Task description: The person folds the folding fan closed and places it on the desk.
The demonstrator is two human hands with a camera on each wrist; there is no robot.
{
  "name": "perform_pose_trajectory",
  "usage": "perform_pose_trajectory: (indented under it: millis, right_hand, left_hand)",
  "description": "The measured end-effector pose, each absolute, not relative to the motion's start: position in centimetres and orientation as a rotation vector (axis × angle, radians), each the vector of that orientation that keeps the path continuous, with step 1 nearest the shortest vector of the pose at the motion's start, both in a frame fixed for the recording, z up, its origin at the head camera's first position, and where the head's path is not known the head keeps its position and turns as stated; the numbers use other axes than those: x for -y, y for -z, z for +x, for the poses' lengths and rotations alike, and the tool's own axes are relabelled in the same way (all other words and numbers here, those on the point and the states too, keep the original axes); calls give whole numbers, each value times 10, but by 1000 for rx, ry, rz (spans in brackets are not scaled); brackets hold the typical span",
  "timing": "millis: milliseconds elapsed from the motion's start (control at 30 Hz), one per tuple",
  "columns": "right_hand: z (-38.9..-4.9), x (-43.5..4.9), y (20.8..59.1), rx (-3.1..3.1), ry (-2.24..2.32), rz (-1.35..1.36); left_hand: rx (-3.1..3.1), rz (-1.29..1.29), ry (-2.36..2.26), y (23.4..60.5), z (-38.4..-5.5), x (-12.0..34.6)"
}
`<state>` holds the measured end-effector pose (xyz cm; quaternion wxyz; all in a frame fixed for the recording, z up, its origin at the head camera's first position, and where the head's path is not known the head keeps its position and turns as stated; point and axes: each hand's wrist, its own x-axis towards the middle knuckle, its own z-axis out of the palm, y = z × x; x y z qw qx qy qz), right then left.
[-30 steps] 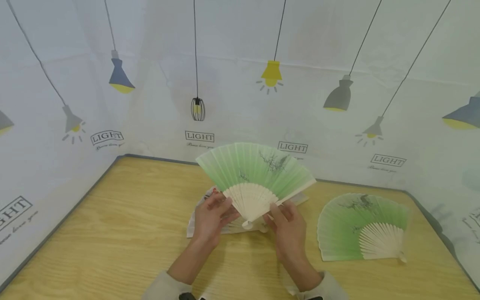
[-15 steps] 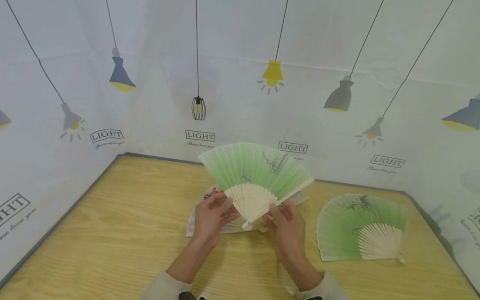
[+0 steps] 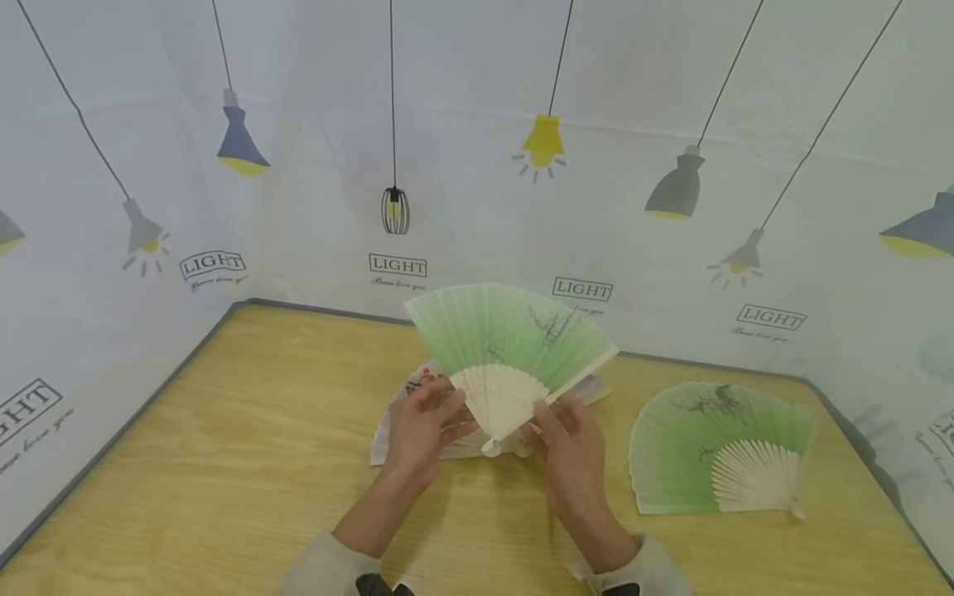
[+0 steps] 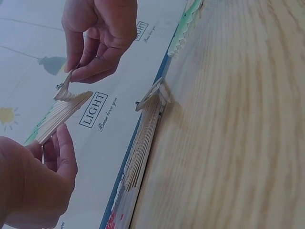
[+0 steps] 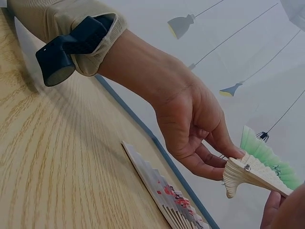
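A green folding fan (image 3: pixel 514 331) with pale ribs is held up, partly spread, above the table in the head view. My left hand (image 3: pixel 417 426) pinches its left edge at the ribs, and my right hand (image 3: pixel 574 451) pinches the right edge. In the left wrist view my left hand (image 4: pixel 43 181) grips the ribs from below, with the right hand (image 4: pixel 102 40) opposite. The right wrist view has the left hand (image 5: pixel 195 129) on the bunched ribs (image 5: pixel 252 169). Behind and below lies a white fan (image 3: pixel 395 422) with red print, partly hidden by the hands.
A second green fan (image 3: pixel 719 455) lies spread on the table's right side. The wooden table (image 3: pixel 224 463) meets white walls (image 3: pixel 477 149) printed with lamps along its back and side edges. A dark device (image 5: pixel 71 47) sits on the left wrist.
The held green fan has narrowed: its left edge has come in to the right and its right edge slightly to the left. Both hands stay nearly in place; the other fans lie still.
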<state>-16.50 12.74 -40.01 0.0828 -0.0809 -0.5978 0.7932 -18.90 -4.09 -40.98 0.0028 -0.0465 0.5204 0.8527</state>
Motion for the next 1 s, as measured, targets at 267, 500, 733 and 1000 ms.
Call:
perform_pose_trajectory:
  millis: [267,500,733,1000]
  right_hand:
    - [-166,-128,398,1800,-2366,-232]
    - [-165,-128,397,1819,-2362,-201]
    - [-162,-128,397,1857,-2346,-190]
    - [-162,-127,398,1872,-2341,-177]
  left_hand:
    - [-1659,-104,-2653,407,-189,43]
    - [-1673,-90,-2642,407,-189,42]
    - [-1678,-84,-2625,408,-187,42]
    - [-1698,-63,-2607,407,-187,43]
